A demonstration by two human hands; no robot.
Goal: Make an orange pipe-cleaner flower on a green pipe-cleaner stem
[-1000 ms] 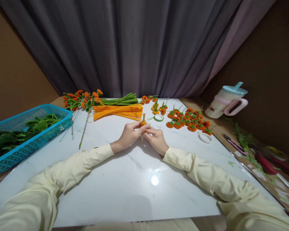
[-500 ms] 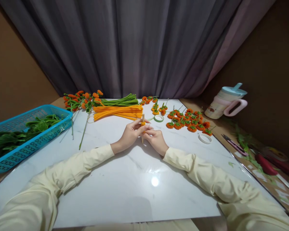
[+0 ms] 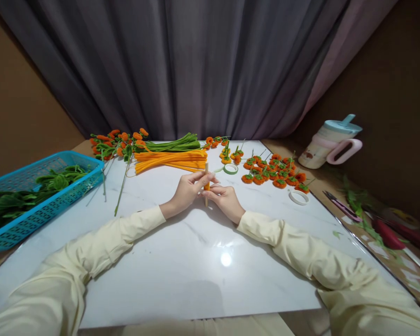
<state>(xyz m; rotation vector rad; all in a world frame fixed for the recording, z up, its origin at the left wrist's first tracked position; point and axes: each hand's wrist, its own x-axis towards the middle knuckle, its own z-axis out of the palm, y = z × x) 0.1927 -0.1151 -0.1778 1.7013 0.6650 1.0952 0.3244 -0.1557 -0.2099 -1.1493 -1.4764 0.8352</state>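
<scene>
Over the white marbled table (image 3: 154,280), both hands meet around a thin upright wooden stick (image 3: 206,167) with orange-yellow fuzzy material wrapped about its middle. My left hand (image 3: 190,189) is closed on the stick, thumb and fingers pinching it from the left. From the right, my right hand (image 3: 225,198) pinches the wrapped part slightly lower, its fingers partly hidden behind the stick. Just beyond the hands lie a bundle of orange pipe cleaners (image 3: 170,160) and a bundle of green ones (image 3: 178,143). A roll of green tape (image 3: 230,169) lies behind my right hand.
A blue basket (image 3: 49,210) of green leaves stands left. Orange flowers on stems (image 3: 121,142) lie back left, small orange flower heads (image 3: 280,183) back right. A white ring (image 3: 298,197), a tumbler (image 3: 325,144), pink-handled scissors (image 3: 343,207) and a red-handled tool (image 3: 388,234) are right.
The fingers have shifted slightly around the stick, and more of the orange-yellow wrap shows between the hands. The camera view has moved a little.
</scene>
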